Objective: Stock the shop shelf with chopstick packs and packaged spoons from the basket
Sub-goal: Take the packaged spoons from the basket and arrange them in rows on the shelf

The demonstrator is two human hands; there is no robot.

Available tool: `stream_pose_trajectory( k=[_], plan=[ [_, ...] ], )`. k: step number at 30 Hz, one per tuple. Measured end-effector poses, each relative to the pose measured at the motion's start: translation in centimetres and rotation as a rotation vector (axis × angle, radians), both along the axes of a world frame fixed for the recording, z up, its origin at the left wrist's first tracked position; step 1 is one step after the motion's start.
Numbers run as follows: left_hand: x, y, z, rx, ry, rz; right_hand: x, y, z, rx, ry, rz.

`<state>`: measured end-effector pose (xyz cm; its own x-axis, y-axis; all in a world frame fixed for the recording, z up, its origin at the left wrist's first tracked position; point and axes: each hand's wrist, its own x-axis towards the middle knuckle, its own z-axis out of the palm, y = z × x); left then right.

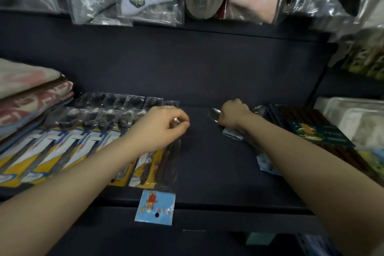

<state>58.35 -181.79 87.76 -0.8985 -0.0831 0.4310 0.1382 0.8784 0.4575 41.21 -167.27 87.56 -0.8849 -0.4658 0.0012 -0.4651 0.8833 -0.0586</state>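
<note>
On the dark shelf board (199,151), I see the left hand (160,124) with fingers curled, pinching the top of a clear-wrapped dark chopstick pack (166,164) whose blue cartoon header card (154,207) overhangs the front edge. My right hand (233,114) curls around a clear-bagged metal spoon (215,114). Yellow-carded packaged spoons (62,147) lie in rows at left; boxed dark chopsticks (318,129) sit at right.

Right hand (233,114) seemingly grips spoon pack (232,133) on shelf (207,162).
</note>
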Motion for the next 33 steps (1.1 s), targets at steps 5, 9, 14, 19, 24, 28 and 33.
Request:
stream_pose_trajectory(
  k=[5, 9, 14, 19, 24, 28, 33],
  plan=[
    [-0.9, 0.5, -0.1, 0.047, -0.034, 0.036, -0.5, -0.2, -0.5, -0.147, -0.064, 0.104],
    [-1.2, 1.3, 0.0, 0.063, -0.039, 0.023, -0.7, 0.6, -0.1, -0.412, -0.207, 0.096],
    [-2.1, 2.6, 0.2, 0.209, 0.034, 0.070, 0.9, 0.9, 3.6, -0.839, -0.336, 0.142],
    [-2.4, 4.2, 0.8, 0.484, 0.051, -0.011, 3.8, 1.6, 7.7, -1.181, -0.574, 0.275],
    [-2.2, 4.9, 0.6, 0.482, 0.026, -0.059, 4.8, 1.3, 7.8, -1.285, -0.365, 0.322],
    [-2.0, 4.5, 0.4, 0.808, -0.014, -0.010, 5.0, -0.3, 6.6, -1.213, -0.507, 0.207],
    [-1.2, 3.3, 1.1, 1.003, -0.180, -0.074, 4.4, -3.5, 5.3, -1.043, -0.582, 0.118]
  ],
)
